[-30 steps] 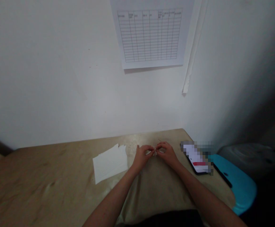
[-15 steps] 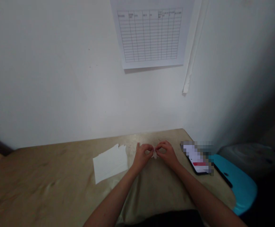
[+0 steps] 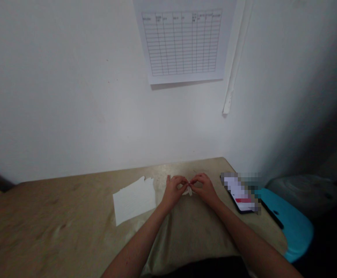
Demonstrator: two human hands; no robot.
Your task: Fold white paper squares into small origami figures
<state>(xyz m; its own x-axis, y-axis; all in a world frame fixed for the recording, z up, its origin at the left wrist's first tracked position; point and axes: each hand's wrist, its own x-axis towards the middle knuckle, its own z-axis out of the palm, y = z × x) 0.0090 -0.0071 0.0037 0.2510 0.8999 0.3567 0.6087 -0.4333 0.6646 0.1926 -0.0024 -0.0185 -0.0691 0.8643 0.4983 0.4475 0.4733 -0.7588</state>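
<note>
Thumb and forefinger of my left hand [image 3: 174, 190] are pinched together, meeting the pinched fingertips of my right hand [image 3: 204, 187] above the tabletop. Between them both hands grip a small whitish scrap [image 3: 190, 190], which looks like paper and hangs down below the fingertips. To the left of my left hand, a white sheet of paper [image 3: 135, 200] with a torn, jagged upper edge lies flat on the table.
The brown table [image 3: 70, 216] stands against a white wall. A phone [image 3: 240, 195] lies at its right side, beside a dark thin object [image 3: 272, 214] and a turquoise stool [image 3: 298, 226]. A printed chart [image 3: 184, 46] hangs on the wall.
The whitish scrap has shifted between my fingertips and its hanging part looks bent differently. Both hands stay in nearly the same place, fingertips slightly closer together.
</note>
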